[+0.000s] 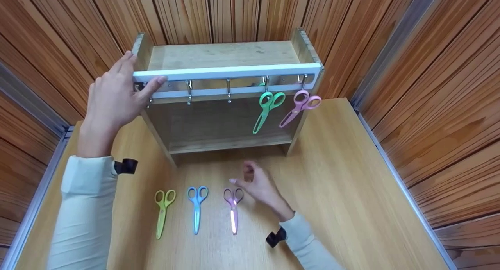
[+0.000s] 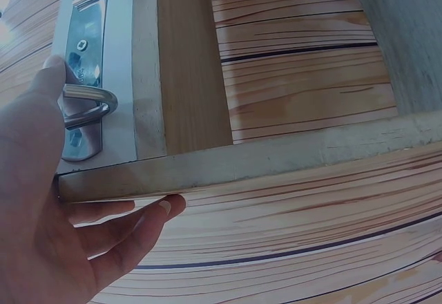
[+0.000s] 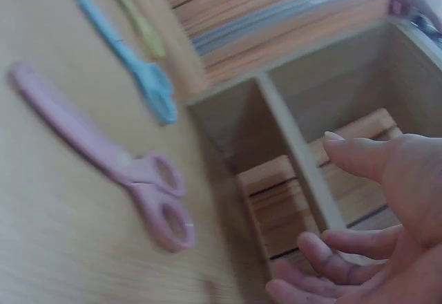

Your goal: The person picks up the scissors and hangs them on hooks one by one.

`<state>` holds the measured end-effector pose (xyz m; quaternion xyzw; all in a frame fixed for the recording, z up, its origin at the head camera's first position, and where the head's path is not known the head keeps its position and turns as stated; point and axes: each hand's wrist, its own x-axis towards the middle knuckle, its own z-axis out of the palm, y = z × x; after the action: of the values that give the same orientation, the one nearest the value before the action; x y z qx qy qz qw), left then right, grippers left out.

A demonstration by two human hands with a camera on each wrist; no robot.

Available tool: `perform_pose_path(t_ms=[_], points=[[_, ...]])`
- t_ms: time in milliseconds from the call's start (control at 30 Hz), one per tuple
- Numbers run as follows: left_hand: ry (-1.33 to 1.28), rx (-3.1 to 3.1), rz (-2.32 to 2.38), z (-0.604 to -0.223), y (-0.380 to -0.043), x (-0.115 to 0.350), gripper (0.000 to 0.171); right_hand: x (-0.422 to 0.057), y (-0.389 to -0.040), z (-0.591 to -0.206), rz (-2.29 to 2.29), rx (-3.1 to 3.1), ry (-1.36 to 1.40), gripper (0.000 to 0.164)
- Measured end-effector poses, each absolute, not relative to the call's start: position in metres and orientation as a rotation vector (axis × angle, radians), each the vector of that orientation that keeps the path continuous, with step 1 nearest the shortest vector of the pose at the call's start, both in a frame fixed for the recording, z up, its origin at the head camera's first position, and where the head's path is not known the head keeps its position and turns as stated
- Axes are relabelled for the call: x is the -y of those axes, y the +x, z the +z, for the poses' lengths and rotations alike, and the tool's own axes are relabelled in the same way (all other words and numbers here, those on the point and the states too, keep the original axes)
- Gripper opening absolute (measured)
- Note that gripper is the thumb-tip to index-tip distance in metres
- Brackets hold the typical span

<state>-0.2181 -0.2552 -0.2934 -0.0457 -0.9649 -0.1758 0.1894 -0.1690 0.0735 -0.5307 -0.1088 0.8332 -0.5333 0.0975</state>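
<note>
Upper left: my left hand point(image 1: 114, 96) grips the shelf point(image 1: 222, 56) corner, presumably steadying it. Lower centre: my right hand point(image 1: 261, 185), relaxed and empty, is near the pink scissors point(image 1: 233, 208).

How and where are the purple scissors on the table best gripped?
The purple scissors are probably best pinched across the closed, narrow blades, from above and the right: they lie flat, handle loops toward the wooden shelf, right hand nearby.

The person's left hand point(image 2: 41, 200) grips the near left corner of a pale, rectangular wooden shelf point(image 2: 255, 157), thumb against a white strip point(image 2: 120, 41). A curved silver metal hook point(image 2: 90, 92) sits just beside the thumb.
</note>
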Motion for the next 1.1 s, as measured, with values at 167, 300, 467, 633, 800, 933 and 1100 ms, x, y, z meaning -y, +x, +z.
perform_pose_path(t_ms=[167,300,467,633,800,933,1100], points=[[-0.118,2.722,-0.503,-0.291,-0.218,0.256,0.096,-0.060,-0.152,-0.546,-1.338,-2.645,-0.347,0.074],[-0.116,2.723,-0.500,-0.291,-0.218,0.256,0.096,-0.051,-0.140,-0.558,-1.172,-2.708,-0.356,0.087],[-0.111,2.728,-0.496,-0.292,-0.218,0.256,0.096,-0.044,-0.129,-0.566,-0.983,-2.771,-0.325,0.099],[-0.113,2.726,-0.493,-0.292,-0.218,0.256,0.097,-0.035,-0.119,-0.569,-0.806,-2.812,-0.316,0.105],[-0.123,2.714,-0.485,-0.292,-0.219,0.257,0.098,-0.023,-0.110,-0.569,-0.672,-2.882,-0.363,0.095],[-0.119,2.724,-0.480,-0.293,-0.218,0.256,0.097,-0.018,-0.107,-0.569,-0.514,-2.975,-0.414,0.077],[-0.114,2.727,-0.480,-0.294,-0.218,0.256,0.098,-0.016,-0.107,-0.572,-0.248,-3.149,-0.525,0.057]])
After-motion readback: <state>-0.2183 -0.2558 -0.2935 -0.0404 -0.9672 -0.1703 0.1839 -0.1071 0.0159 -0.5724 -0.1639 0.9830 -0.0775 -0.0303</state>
